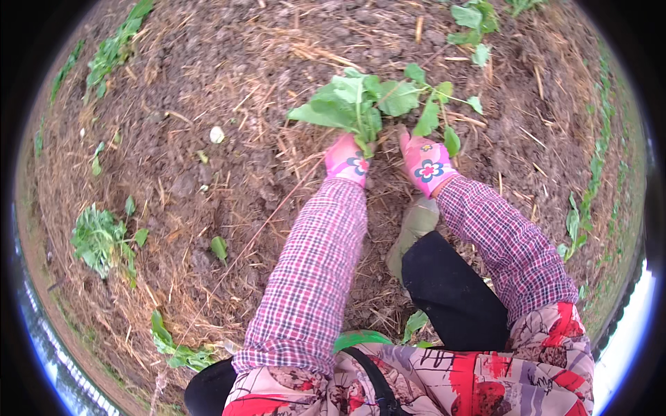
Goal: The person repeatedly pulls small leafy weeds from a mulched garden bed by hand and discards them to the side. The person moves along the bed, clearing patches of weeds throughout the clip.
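My left hand (347, 158), in a pink flowered glove, is at the base of an upright leafy green plant (354, 101); its fingers are hidden behind the leaves, so I cannot tell whether they grip it. To its right, my right hand (424, 158), in a matching glove, reaches down to the soil, its fingertips partly hidden by the dirt and straw. Leafy stems (437, 104) with rounder leaves spread just above and beside the right hand.
Soil with straw (250, 182) surrounds me. A thin reddish string (260, 229) runs diagonally on the left. Other leafy plants stand at left (99, 239), bottom left (179, 353) and top right (473, 23). My shoe (416, 223) is below the right hand.
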`<state>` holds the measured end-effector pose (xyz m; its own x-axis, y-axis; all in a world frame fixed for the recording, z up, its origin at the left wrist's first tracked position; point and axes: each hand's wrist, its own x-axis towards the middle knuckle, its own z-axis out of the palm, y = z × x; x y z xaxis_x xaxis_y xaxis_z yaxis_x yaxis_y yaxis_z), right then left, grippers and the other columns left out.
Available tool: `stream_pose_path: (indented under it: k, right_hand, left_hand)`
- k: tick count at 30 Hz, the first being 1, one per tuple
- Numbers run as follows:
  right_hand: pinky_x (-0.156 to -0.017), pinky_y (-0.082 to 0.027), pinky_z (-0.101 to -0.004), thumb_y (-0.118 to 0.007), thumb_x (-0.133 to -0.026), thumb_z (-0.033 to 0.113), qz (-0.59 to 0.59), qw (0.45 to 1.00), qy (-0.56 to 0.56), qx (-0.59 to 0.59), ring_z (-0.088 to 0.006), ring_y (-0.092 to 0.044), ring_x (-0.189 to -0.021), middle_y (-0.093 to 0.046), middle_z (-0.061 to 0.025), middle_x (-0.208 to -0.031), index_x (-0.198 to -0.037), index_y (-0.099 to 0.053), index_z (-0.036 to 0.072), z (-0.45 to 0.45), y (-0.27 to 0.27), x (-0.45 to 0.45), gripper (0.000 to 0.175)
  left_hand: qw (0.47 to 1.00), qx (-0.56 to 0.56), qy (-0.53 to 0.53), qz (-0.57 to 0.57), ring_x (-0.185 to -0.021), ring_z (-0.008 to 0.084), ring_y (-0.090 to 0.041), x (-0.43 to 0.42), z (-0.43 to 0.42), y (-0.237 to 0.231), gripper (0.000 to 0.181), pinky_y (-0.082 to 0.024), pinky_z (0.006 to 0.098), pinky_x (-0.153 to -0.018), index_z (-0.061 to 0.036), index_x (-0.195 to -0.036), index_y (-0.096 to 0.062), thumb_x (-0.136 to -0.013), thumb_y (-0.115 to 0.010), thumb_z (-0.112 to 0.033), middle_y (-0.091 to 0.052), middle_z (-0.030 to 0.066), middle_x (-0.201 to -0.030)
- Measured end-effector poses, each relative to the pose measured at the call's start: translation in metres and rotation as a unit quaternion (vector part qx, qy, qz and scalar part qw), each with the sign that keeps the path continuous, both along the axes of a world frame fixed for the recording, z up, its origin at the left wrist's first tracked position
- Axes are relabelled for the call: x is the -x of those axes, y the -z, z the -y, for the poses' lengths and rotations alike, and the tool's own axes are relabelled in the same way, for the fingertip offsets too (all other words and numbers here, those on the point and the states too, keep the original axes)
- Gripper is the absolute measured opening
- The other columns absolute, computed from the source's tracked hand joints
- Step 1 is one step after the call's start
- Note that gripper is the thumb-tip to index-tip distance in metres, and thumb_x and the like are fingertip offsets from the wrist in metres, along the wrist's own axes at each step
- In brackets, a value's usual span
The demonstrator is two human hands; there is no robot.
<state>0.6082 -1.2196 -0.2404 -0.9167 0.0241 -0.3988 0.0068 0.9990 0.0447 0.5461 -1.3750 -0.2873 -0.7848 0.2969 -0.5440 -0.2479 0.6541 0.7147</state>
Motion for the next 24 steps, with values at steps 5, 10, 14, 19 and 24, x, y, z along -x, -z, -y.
stream_pose_path:
  k: [5,10,14,19,24]
  right_hand:
    - [-0.056,-0.053,-0.0444,-0.042,-0.091,0.015,-0.019,0.998,0.005,-0.066,-0.0345,-0.067,-0.071,-0.065,-0.0176,-0.084,-0.103,-0.052,0.003,0.009,0.059,0.022,0.020]
    - [-0.067,-0.052,-0.0394,-0.049,-0.091,0.027,-0.100,0.977,0.188,0.030,-0.0291,-0.066,-0.083,-0.067,-0.0152,-0.096,-0.108,-0.059,0.004,-0.022,0.142,0.017,0.031]
    - [-0.066,-0.054,-0.0398,-0.057,-0.085,0.030,-0.048,0.999,-0.012,0.003,-0.0307,-0.067,-0.086,-0.066,-0.0167,-0.099,-0.102,-0.066,0.007,-0.042,0.150,0.025,0.030]
    - [-0.080,-0.053,-0.0419,-0.058,-0.085,0.026,0.049,0.988,-0.026,-0.146,-0.0360,-0.065,-0.092,-0.063,-0.0237,-0.104,-0.135,-0.034,0.003,-0.013,0.076,0.033,0.060]
    - [-0.082,-0.049,-0.0457,-0.059,-0.085,0.037,0.035,0.999,0.018,-0.031,-0.0394,-0.061,-0.096,-0.063,-0.0232,-0.106,-0.132,-0.042,0.010,0.070,-0.003,-0.018,0.057]
  left_hand:
    - [0.985,0.085,0.028,-0.148,-0.085,0.0324,-0.067,0.004,-0.013,0.014,0.023,-0.052,0.0418,-0.071,-0.0020,-0.091,-0.064,-0.088,-0.047,-0.017,-0.067,0.0197,-0.090]
    - [0.999,0.017,0.045,-0.003,-0.102,0.0328,-0.061,0.008,0.002,-0.055,0.045,-0.048,0.0421,-0.088,-0.0118,-0.119,-0.059,-0.083,-0.060,-0.039,-0.062,0.0158,-0.113]
    - [0.958,0.072,0.279,-0.002,-0.111,0.0294,-0.057,-0.008,0.098,-0.152,0.047,-0.045,0.0402,-0.095,-0.0146,-0.126,-0.056,-0.086,-0.058,-0.039,-0.058,0.0129,-0.123]
    - [0.979,0.123,0.148,0.059,-0.088,0.0161,-0.066,-0.067,0.356,-0.216,0.032,-0.053,0.0280,-0.081,-0.0119,-0.111,-0.066,-0.088,-0.058,-0.031,-0.069,0.0059,-0.103]
    - [0.900,0.275,-0.297,0.161,-0.066,0.0122,-0.062,-0.234,0.578,-0.234,0.038,-0.054,0.0281,-0.062,-0.0009,-0.097,-0.066,-0.084,-0.067,-0.037,-0.066,0.0065,-0.078]
